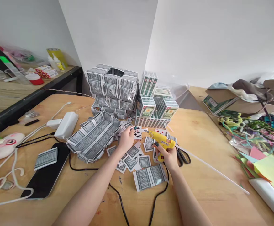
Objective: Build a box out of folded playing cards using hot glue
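Observation:
Pinched between the fingers of my left hand (127, 138) is a playing card (137, 133), face up. My right hand (167, 154) is wrapped round a yellow glue gun (161, 140), whose nozzle points left at the card's right edge. A long white glue stick (212, 168) sticks out of the gun's back. Loose cards (130, 163) lie scattered below both hands. Nearer me lies a joined card panel (150, 177). An open tray made of cards (93, 135) rests left of my left hand.
Behind stand a large card-covered box (113, 88) and stacked card packs (147, 108). Black scissors (183, 156) lie beside my right hand. A black cable (120, 197) crosses the front. A phone (46, 174) and white power adapter (66, 125) lie left; colored paper (272, 166) lies right.

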`<action>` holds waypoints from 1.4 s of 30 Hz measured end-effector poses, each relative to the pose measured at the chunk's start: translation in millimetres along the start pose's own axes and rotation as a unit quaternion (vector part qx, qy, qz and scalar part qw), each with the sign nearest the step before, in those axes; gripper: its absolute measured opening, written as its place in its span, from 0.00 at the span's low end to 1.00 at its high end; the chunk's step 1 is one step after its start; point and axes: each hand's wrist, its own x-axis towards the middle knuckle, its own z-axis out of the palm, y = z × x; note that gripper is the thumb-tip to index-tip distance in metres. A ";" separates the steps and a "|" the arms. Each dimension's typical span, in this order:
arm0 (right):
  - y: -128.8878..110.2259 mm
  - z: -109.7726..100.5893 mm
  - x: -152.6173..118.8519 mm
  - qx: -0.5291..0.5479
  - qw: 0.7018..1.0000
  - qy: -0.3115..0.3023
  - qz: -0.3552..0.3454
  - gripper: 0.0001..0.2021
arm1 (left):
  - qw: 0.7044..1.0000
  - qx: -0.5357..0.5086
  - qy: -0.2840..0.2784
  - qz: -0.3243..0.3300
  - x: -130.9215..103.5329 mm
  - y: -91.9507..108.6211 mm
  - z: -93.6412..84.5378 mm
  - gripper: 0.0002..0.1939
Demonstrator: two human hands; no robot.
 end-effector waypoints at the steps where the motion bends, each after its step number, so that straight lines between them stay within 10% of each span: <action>1: 1.0 0.5 0.7 -0.007 1.000 0.019 -0.014 0.11 | 0.999 -0.036 -0.019 -0.012 -1.1 0.3 1.2 0.15; 7: 4.9 3.1 5.8 -0.045 0.987 0.124 -0.093 0.09 | 0.971 -0.201 -0.119 -0.057 -14.5 11.0 12.5 0.16; 16: 10.6 2.8 5.1 -0.078 0.987 0.112 -0.082 0.06 | 0.901 -0.296 -0.267 -0.172 -14.0 17.2 13.2 0.14; 24: 19.4 4.4 1.3 -0.123 0.983 0.099 -0.098 0.07 | 0.940 -0.191 -0.227 -0.170 -12.3 17.3 10.9 0.15; 30: 13.4 10.5 -1.4 -0.105 0.981 0.151 -0.068 0.09 | 0.987 -0.041 -0.153 -0.028 -8.7 13.6 10.9 0.20; 37: 15.9 -5.6 7.2 -0.030 0.951 0.301 -0.065 0.11 | 0.994 -0.026 -0.100 -0.035 -4.2 1.2 2.0 0.20; 42: 18.6 -2.9 11.3 -0.057 0.975 0.204 -0.067 0.11 | 0.998 -0.040 -0.058 0.002 -5.2 1.1 -0.5 0.12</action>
